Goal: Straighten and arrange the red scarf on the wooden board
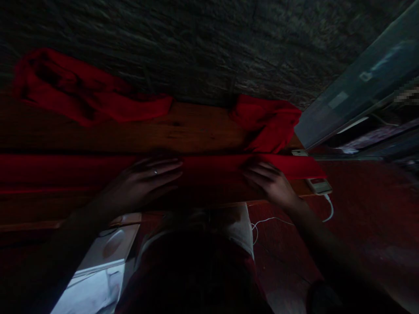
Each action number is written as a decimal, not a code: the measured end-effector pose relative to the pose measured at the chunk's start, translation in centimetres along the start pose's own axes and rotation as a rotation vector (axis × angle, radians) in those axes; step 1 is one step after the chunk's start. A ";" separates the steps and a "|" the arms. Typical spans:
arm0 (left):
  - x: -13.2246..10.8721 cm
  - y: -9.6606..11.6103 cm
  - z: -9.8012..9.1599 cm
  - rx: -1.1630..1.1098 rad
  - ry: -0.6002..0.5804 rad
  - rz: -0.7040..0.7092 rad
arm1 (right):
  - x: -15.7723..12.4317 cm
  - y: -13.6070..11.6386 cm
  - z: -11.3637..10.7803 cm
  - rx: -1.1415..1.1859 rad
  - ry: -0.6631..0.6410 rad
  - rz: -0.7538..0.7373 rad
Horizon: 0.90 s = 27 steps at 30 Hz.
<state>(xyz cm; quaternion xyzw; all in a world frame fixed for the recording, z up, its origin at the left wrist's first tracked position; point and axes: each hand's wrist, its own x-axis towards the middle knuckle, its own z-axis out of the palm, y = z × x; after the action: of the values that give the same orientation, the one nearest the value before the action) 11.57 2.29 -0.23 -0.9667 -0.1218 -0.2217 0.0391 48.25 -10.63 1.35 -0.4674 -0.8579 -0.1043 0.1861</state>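
A long strip of red cloth (212, 168) lies flat along a wooden bench or table in front of me. My left hand (152, 176) rests on it left of the middle, fingers stretched out, a ring on one finger. Farther right, my right hand (270, 179) lies on the same strip, its fingers extended and pointing left. Neither hand grips anything that I can see. Behind the strip, a crumpled red cloth (131, 107) sits at the left, and a smaller bunched red cloth (270, 120) at the right touches or nearly touches the strip.
The wooden surface (199, 126) meets a dark rough wall (196, 48). At its right end, a phone-like device (319, 186) has a white cable (331, 209) plugged in. A grey-blue panel (353, 74) stands at the right. Below left is a white box-like object (111, 244). The floor (366, 218) is reddish.
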 end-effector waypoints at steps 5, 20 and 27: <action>0.0 1.2 -0.8 0.064 0.057 0.061 | -0.2 -0.2 0.5 0.032 0.028 0.005; 2.4 2.6 0.1 0.105 0.036 -0.001 | 0.2 0.0 1.7 0.122 0.049 0.009; 3.8 3.2 1.2 0.096 0.090 -0.021 | 0.3 -0.4 1.7 0.209 0.059 0.051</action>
<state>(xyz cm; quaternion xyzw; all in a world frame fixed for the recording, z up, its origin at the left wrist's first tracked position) 16.22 0.23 0.28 -0.9514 -0.1407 -0.2594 0.0884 47.37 -10.05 -0.11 -0.4638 -0.8461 -0.0231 0.2617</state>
